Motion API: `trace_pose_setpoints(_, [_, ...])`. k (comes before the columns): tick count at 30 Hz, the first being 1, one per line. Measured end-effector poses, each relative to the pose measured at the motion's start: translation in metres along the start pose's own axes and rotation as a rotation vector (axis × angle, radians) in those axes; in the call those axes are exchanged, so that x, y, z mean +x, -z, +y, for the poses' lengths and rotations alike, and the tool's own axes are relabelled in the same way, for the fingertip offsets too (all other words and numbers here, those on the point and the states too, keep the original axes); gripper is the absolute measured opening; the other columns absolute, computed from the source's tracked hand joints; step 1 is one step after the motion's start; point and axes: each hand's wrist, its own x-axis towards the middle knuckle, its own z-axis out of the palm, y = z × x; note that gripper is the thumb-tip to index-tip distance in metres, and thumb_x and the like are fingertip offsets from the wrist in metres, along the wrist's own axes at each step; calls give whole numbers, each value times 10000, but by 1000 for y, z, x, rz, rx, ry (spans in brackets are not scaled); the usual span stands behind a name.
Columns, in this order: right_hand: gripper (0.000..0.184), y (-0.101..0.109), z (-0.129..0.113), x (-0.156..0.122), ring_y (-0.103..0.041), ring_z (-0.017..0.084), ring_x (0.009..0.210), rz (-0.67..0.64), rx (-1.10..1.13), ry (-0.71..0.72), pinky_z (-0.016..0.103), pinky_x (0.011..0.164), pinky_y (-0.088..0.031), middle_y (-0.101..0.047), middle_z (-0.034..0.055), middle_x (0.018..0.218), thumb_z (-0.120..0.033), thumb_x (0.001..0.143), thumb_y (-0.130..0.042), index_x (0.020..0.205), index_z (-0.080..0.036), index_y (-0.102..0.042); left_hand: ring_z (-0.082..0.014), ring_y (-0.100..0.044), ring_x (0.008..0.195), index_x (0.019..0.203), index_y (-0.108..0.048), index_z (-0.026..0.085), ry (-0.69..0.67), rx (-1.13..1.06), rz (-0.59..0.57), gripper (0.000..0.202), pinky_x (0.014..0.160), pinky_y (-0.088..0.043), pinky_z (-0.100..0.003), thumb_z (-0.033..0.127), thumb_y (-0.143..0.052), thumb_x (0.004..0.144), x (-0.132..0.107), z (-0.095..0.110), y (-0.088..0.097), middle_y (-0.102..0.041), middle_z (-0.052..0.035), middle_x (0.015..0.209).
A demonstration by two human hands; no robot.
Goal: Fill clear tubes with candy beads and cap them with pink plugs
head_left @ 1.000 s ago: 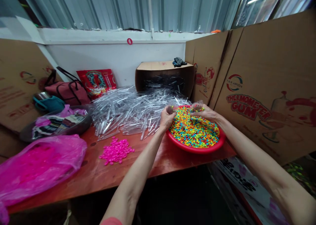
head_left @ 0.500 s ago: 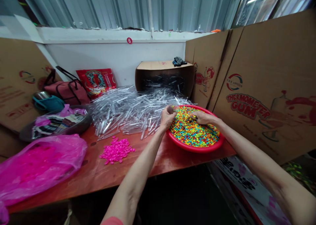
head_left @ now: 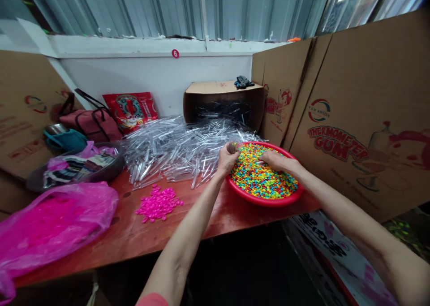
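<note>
A red plastic basin (head_left: 265, 202) full of small multicoloured candies (head_left: 265, 180) stands at the table's right end. Over its left rim, my left hand (head_left: 228, 157) is closed in a pinch around what looks like a clear plastic tube, mostly hidden by the fingers, with yellow bits showing at the top. My right hand (head_left: 274, 160) reaches in from the right, its curled fingers pressed into the candies and its fingertips partly hidden. Behind and left of the basin lies a big heap of clear plastic tubes (head_left: 174, 149).
Pink caps (head_left: 158, 204) lie piled on the red-brown table (head_left: 134, 239), near a pink plastic bag (head_left: 57, 221). Farther left is a grey basin (head_left: 83, 176) with cloths. An open carton (head_left: 221, 89) backs the tubes, and tall cardboard (head_left: 352, 95) walls the right side.
My right hand has turned palm down and its fingers have sunk into the candies, where before they were curled up with some showing. The left hand holds its place.
</note>
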Motion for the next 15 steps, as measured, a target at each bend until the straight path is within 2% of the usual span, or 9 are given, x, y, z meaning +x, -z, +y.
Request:
trace_pose_setpoints(4, [122,3,-11,-3,-613,209,770,-58,468,-31,339,734,-488,-695,21,796,-165,682,-660,789,-222,-682,-125,-524,657,801,-626,180,-3,3,-6,154,662,-425,-269,162,-730,689,-1,0,0,-615,15,727])
trace_pose_setpoints(6, [192,8,-13,-10,-632,210,825,15,618,-44,360,791,-513,-713,20,894,-287,712,-712,891,-218,-695,-124,-528,662,798,-627,179,-3,9,-8,149,662,-426,-265,161,-729,692,-2,2,0,-618,14,728])
trace_pose_setpoints(8, [339,13,-15,-18,-647,216,890,122,778,-80,389,874,-520,-719,28,985,-399,709,-781,984,-219,-702,-123,-527,663,794,-626,179,-2,20,-6,143,658,-424,-260,156,-727,695,-2,3,0,-614,15,723])
trace_pose_setpoints(10, [435,19,-15,-23,-652,224,934,227,904,-123,406,929,-512,-719,35,1024,-456,678,-836,1017,-219,-704,-123,-530,667,798,-627,178,2,22,-3,137,664,-427,-258,153,-721,702,-3,5,0,-611,16,720])
trace_pose_setpoints(13, [422,29,-10,-24,-654,238,962,250,828,-109,402,933,-514,-721,45,1041,-468,699,-832,1012,-212,-712,-122,-538,673,805,-623,177,-1,-1,-7,143,677,-437,-258,145,-717,702,-3,4,0,-616,16,729])
trace_pose_setpoints(15, [340,36,-3,-20,-656,243,976,189,611,-34,387,923,-514,-724,51,1060,-413,746,-796,1010,-212,-722,-119,-538,671,802,-617,177,-3,-21,-11,152,675,-434,-257,142,-720,696,-2,3,0,-619,18,738])
